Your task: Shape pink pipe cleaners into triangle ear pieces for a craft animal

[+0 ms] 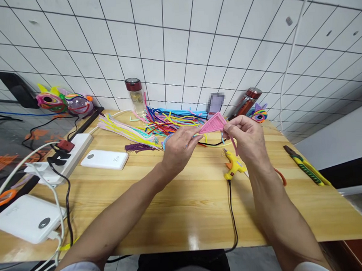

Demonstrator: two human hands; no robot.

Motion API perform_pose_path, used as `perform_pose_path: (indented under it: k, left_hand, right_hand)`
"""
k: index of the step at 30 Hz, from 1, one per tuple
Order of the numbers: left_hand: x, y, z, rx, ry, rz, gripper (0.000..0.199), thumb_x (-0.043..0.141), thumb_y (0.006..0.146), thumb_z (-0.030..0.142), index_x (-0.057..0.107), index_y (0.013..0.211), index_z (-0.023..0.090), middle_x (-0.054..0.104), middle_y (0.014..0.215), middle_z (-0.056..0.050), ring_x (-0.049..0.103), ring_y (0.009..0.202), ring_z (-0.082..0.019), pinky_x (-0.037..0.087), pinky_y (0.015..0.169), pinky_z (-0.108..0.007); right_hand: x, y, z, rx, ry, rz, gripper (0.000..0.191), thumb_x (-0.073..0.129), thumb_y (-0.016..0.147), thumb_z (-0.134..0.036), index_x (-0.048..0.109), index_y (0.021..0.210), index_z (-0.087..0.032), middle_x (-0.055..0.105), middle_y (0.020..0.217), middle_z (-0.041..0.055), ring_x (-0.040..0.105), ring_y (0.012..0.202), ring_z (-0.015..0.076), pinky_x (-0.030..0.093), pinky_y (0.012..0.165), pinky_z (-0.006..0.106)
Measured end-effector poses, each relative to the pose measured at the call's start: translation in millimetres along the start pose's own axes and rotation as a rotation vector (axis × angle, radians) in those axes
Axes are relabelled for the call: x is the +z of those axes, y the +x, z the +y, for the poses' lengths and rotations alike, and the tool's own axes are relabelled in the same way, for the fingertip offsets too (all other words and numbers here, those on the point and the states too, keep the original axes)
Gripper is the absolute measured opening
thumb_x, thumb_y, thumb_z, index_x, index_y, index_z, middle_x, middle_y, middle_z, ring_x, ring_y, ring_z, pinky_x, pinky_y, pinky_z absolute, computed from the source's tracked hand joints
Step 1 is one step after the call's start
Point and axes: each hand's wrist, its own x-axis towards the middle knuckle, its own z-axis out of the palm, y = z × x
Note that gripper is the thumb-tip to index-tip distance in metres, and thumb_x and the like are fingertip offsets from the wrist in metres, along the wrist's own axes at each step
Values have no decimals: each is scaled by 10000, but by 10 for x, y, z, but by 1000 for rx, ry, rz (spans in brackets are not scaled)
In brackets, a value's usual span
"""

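Observation:
A flat pink triangular piece [213, 123], which looks made of pipe cleaners, is held up between both hands over the table. My left hand [179, 148] pinches its narrow left tip. My right hand [248, 137] grips its wider right end, and a loose pink strand hangs below those fingers. Beneath and just left of my right hand, a yellow glue gun [233, 165] lies on the table. Behind the hands spreads a pile of colourful pipe cleaners [171, 120], partly hidden by my left hand.
On the left are a white power strip [75, 155], power banks [105, 159] and cables. Glass bottles [135, 97] and a phone [215, 104] stand by the tiled wall. Green-yellow pliers [307, 167] lie on the right. Colourful crafted figures [53, 102] sit at the back left.

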Motion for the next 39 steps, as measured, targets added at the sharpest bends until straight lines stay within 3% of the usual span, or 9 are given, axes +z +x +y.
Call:
perform_pose_path:
  k: [8, 15, 19, 26, 35, 39]
  left_hand:
    - [-27, 25, -5, 78, 33, 68, 175, 654, 1095, 287, 794, 1084, 184, 862, 978, -53, 820, 927, -159, 648, 927, -269]
    - [-66, 22, -10, 122, 2, 16, 149, 655, 1081, 200, 784, 1155, 186, 857, 1041, -66, 808, 1009, -167, 643, 964, -284]
    - [-61, 7, -16, 121, 52, 5, 152, 638, 1096, 225, 778, 1144, 190, 849, 1007, -60, 806, 979, -163, 652, 911, -279]
    - [-78, 50, 28, 191, 57, 92, 86, 682, 1066, 179, 756, 1109, 170, 820, 899, -41, 776, 840, -146, 626, 826, -242]
    - [-77, 48, 21, 130, -6, 43, 100, 669, 1076, 234, 754, 1112, 196, 819, 953, -45, 771, 908, -157, 605, 879, -263]
    - [-73, 69, -21, -15, -96, 64, 218, 672, 1078, 389, 739, 1149, 194, 804, 1070, -87, 731, 917, -184, 592, 843, -315]
  right_hand:
    - [34, -22, -25, 18, 29, -3, 102, 786, 707, -269, 697, 689, -223, 697, 588, -10, 615, 539, 125, 486, 545, 244]
    - [33, -32, -27, 34, 29, -19, 98, 777, 714, -261, 690, 686, -225, 695, 584, -10, 618, 536, 135, 487, 542, 254]
    - [29, -29, -26, 29, 41, -20, 96, 778, 709, -259, 692, 684, -225, 693, 579, -10, 613, 534, 132, 485, 546, 253]
    - [23, -37, -23, 29, 38, -18, 101, 783, 723, -264, 693, 695, -226, 694, 590, -12, 615, 537, 131, 484, 544, 255]
    - [39, -33, -27, 12, 62, -9, 112, 795, 713, -268, 693, 694, -228, 697, 597, -10, 616, 542, 134, 486, 542, 255]
    - [19, -23, -22, 0, 31, -3, 113, 782, 729, -281, 680, 703, -240, 692, 610, -10, 625, 553, 145, 509, 548, 273]
